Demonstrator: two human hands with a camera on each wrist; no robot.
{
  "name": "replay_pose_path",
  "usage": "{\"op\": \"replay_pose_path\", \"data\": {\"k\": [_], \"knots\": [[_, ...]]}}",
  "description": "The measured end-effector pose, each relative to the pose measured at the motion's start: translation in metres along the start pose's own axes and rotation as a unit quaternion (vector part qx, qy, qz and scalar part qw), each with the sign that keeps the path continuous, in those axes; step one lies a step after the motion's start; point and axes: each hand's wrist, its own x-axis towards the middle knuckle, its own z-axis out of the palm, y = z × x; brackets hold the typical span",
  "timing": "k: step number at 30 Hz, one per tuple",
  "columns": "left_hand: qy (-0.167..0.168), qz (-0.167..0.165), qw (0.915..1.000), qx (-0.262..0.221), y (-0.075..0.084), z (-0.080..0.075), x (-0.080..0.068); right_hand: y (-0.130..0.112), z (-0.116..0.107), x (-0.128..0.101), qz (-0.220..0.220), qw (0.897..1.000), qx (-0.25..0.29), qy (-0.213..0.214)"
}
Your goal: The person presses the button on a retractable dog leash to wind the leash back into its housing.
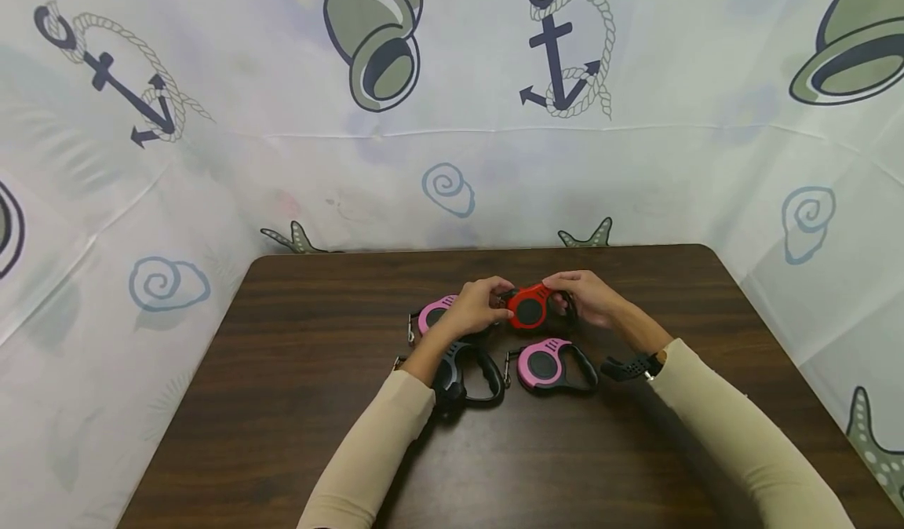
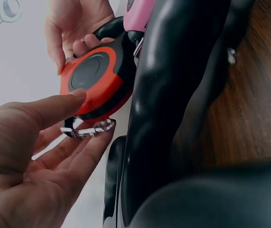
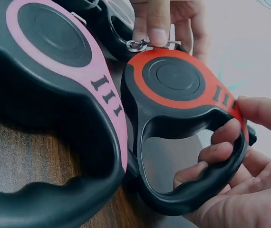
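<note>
A red and black retractable dog leash (image 1: 528, 308) is held between both hands near the back of the table. My left hand (image 1: 476, 307) pinches its front end, thumb on the red casing and fingers beneath, beside the metal clip (image 2: 95, 129). On the other side my right hand (image 1: 585, 293) has its fingers curled through the black handle loop (image 3: 192, 197), thumb at the red upper edge. Close in front lies a pink and black leash (image 1: 544, 364). A black leash (image 1: 450, 378) sits below my left wrist, and another pink leash (image 1: 435, 309) is partly hidden behind the left hand.
The dark wood table (image 1: 268, 403) has its back edge just beyond the leashes. A white cloth (image 1: 452, 89) printed with anchors and shells hangs behind and at the sides. A black wristband (image 1: 632, 367) is on the right wrist.
</note>
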Motion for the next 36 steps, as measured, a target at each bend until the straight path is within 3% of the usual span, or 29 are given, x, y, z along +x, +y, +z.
{"op": "replay_pose_path", "data": {"k": [7,13,22,30,36], "knots": [[-0.019,-0.002,0.9992,0.036,0.0,0.004,0.006,0.005,-0.002,0.001,0.009,0.997,-0.071,0.022],[-0.033,-0.008,0.9977,0.059,0.004,0.006,0.008,0.009,-0.005,0.0,-0.006,0.987,-0.152,0.046],[-0.061,-0.04,0.9926,0.097,0.013,0.01,0.014,0.007,-0.008,-0.002,-0.034,0.943,-0.32,0.08],[-0.068,-0.063,0.9873,0.129,0.022,0.012,0.017,0.008,-0.007,-0.003,-0.062,0.92,-0.377,0.09],[-0.064,-0.057,0.9878,0.13,0.023,0.012,0.015,0.01,-0.01,-0.003,-0.062,0.906,-0.408,0.099]]}}
